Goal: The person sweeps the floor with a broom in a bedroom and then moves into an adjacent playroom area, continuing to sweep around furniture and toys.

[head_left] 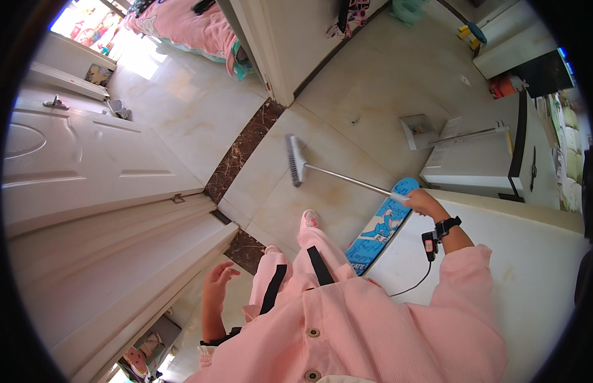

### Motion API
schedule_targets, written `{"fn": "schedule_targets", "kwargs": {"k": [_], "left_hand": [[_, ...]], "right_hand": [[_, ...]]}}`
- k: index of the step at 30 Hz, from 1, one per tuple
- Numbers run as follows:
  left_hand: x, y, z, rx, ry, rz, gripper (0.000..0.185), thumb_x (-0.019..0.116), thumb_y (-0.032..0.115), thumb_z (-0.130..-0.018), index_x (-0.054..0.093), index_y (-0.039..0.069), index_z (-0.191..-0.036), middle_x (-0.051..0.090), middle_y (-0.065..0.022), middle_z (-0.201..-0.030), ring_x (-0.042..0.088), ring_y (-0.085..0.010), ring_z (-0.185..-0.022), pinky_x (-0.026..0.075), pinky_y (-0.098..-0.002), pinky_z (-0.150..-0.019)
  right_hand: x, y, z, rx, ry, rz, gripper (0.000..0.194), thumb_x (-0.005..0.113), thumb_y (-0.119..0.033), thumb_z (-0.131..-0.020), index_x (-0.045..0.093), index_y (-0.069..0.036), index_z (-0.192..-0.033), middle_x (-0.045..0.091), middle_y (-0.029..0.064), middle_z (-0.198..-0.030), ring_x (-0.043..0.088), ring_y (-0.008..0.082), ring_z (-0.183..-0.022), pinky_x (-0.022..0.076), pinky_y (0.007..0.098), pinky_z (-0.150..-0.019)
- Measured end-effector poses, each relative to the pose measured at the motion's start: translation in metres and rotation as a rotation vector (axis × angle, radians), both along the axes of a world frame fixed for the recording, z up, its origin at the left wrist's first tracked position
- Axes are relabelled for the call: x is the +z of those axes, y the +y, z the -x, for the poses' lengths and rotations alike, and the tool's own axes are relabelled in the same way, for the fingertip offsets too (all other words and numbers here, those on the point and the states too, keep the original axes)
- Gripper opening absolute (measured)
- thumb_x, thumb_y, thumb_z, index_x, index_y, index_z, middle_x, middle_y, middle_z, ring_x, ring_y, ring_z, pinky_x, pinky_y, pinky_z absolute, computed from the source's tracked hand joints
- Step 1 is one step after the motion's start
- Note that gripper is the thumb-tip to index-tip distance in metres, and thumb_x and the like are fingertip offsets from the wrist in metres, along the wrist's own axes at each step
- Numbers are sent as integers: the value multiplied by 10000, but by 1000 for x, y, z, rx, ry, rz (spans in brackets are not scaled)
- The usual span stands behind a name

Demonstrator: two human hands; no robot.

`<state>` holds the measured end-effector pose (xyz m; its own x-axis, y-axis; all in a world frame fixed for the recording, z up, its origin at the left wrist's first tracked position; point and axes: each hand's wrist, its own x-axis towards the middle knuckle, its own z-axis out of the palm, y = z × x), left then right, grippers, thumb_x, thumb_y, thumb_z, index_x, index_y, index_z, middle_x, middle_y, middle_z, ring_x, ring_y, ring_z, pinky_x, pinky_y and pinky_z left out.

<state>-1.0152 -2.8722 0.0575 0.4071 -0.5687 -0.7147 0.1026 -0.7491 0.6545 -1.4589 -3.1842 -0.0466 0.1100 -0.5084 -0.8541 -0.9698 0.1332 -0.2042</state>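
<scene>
My right hand [422, 203] grips the grey end of a long-handled broom [349, 180]. Its metal stick runs leftward to a grey head with dark bristles [295, 162], which rests on the tiled floor [325, 143]. Under the grip end leans a blue skateboard deck [383, 225] with a cartoon dinosaur and lettering, against a white wall. My left hand [218, 282] hangs free at my side, fingers loosely apart and holding nothing. A small dark bit of debris [355, 122] lies on the tiles beyond the broom head.
A long-handled dustpan [419, 131] with some debris in it stands by a white cabinet [473, 143]. An open white door [85, 163] is on the left, beside a dark marble threshold [243, 148]. Farther off are a bed with pink bedding [191, 28] and a small stool [473, 34].
</scene>
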Motion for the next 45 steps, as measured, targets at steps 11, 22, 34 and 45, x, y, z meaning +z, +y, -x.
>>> {"fn": "schedule_targets", "kwargs": {"k": [11,22,34,45], "left_hand": [[-5,0,-9,24,13,56,255,452,191,-840,534,27,-1018,609,-50,-841,545,-124,-831,378,-266,-776],[-7,-18,-56,105,10,130,267,473,188,-832,530,1,-1014,609,-73,-829,546,-133,-810,386,-265,-750],[-27,-93,-211,227,-7,335,257,476,172,-834,529,-9,-1008,609,-66,-821,537,-123,-795,385,-251,-773],[-9,-125,-338,372,-23,314,258,469,151,-833,519,-22,-1017,613,-79,-797,545,-112,-780,389,-225,-752]], "right_hand": [[21,-11,27,-102,-125,23,231,491,-187,-784,462,-1,-650,461,81,-479,454,165,-358,364,304,-324],[34,18,-76,-582,-288,-420,213,520,-230,-829,478,-26,-874,501,87,-581,462,142,-405,394,268,-354],[54,-30,-299,-98,-276,-438,161,583,-134,-772,503,5,-798,486,53,-572,469,128,-455,395,265,-398],[74,-108,-498,239,-339,-243,176,588,-147,-760,503,7,-773,496,54,-542,475,136,-421,397,280,-392]]}}
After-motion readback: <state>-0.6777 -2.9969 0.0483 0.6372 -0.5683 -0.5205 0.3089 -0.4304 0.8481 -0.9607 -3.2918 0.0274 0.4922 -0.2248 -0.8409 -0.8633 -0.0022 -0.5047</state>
